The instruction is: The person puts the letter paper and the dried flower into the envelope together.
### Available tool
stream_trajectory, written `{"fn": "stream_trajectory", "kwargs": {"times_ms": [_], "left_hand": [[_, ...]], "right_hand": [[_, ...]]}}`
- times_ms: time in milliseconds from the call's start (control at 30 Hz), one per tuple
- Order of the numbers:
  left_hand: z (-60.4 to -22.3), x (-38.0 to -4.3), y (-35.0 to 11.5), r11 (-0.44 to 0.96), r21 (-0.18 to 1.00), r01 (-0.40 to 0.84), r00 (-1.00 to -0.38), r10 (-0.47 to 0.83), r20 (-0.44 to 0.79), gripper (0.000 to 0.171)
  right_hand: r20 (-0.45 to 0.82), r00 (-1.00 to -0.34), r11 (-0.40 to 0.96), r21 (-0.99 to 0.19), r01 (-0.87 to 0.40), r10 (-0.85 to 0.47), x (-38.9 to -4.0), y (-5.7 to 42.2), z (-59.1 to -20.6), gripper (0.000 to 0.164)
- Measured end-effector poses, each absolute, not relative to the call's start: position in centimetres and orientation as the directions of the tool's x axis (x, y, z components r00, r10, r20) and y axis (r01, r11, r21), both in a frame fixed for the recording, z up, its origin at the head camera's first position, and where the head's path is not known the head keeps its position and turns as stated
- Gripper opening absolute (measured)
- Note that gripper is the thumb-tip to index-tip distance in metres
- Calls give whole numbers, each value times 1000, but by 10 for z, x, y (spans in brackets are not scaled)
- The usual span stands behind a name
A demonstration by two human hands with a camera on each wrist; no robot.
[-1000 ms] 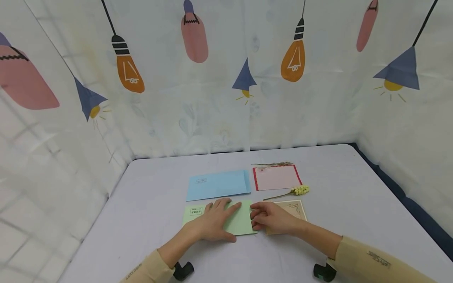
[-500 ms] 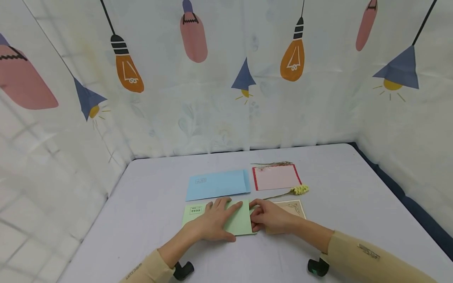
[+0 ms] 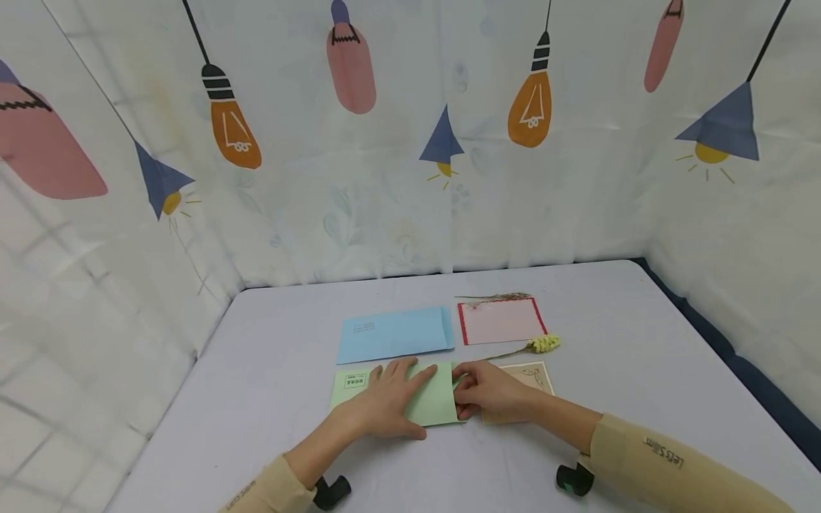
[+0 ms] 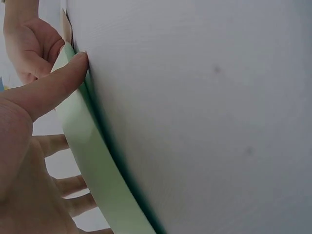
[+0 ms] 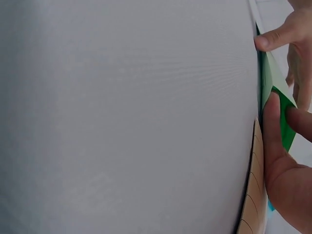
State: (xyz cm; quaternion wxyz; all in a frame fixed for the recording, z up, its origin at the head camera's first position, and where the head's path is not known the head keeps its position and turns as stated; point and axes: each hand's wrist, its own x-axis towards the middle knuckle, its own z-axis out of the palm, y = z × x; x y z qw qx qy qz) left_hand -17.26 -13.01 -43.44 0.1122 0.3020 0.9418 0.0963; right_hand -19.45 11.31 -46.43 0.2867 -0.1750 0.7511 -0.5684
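Note:
A pale green envelope [image 3: 436, 399] with a printed box at its left end lies near the table's front. My left hand [image 3: 388, 399] rests on it with spread fingers, the thumb at the near edge. At its right end my right hand [image 3: 490, 392] has curled fingers at the mouth. In the right wrist view, the mouth gapes between thumb and finger, showing the bright green inside [image 5: 287, 134] of the envelope. A tan card [image 3: 537, 377] with a scroll pattern lies partly hidden beneath my right hand.
Behind lies a blue envelope [image 3: 394, 338]. Right of it are a pink card [image 3: 503, 323] with a red border, a dried sprig [image 3: 507, 296] along its top edge and a yellow flower stem [image 3: 544, 345]. A patterned curtain [image 3: 385, 199] hangs behind the white table [image 3: 288, 320].
My right hand has shifted slightly left, its fingers now farther onto the green envelope's mouth, and the right sleeve has moved left. My left hand stays in place.

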Motion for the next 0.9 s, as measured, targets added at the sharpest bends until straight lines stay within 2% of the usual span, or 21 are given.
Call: {"fn": "stream_trajectory", "kwargs": {"times_ms": [267, 767, 900], "left_hand": [[-431, -176, -139, 812, 242, 532, -793, 577, -196, 100], [-434, -175, -140, 812, 200, 549, -782, 583, -220, 98], [-433, -175, -139, 814, 198, 545, -784, 579, -224, 98]], "right_hand": [[-251, -770, 327, -943, 58, -587, -196, 115, -461, 39], [-232, -754, 319, -947, 32, -614, -187, 117, -457, 41], [-196, -754, 355, -933, -52, -627, -184, 123, -452, 42]]}}
